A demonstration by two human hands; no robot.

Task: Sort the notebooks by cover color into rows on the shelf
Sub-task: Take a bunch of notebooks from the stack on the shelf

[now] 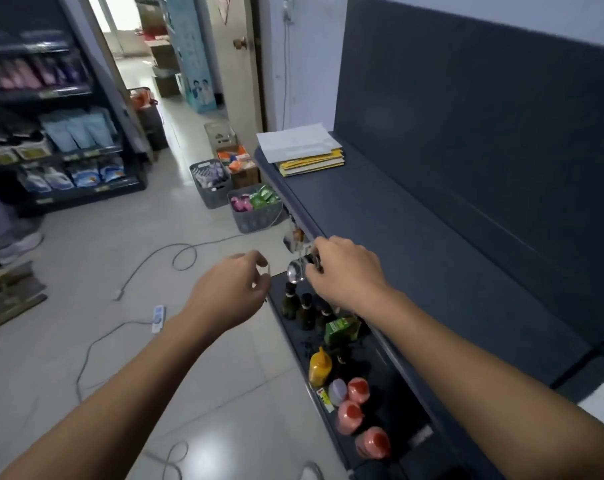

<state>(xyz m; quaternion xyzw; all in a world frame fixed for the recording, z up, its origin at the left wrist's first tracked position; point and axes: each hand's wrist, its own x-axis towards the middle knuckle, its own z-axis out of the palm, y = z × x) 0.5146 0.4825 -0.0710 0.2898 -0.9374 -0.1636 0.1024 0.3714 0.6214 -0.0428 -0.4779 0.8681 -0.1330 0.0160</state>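
A stack of notebooks (312, 161) with yellow covers lies at the far end of the dark grey shelf top (432, 258), under a white sheet of paper (295, 140). My right hand (342, 268) hovers at the shelf's front edge and grips a small shiny metal object with a dark end (302, 268). My left hand (234, 289) is over the floor just left of it, fingers curled, pinching a small clear piece (264, 273). Both hands are well short of the notebooks.
Bottles, a green carton and red-capped jars stand on the lower shelf (345, 375) below my right arm. Two grey baskets (255, 211) and boxes sit on the tiled floor by the shelf's far end. Cables and a power strip (158, 318) cross the floor. Stocked store shelving (61, 140) stands left.
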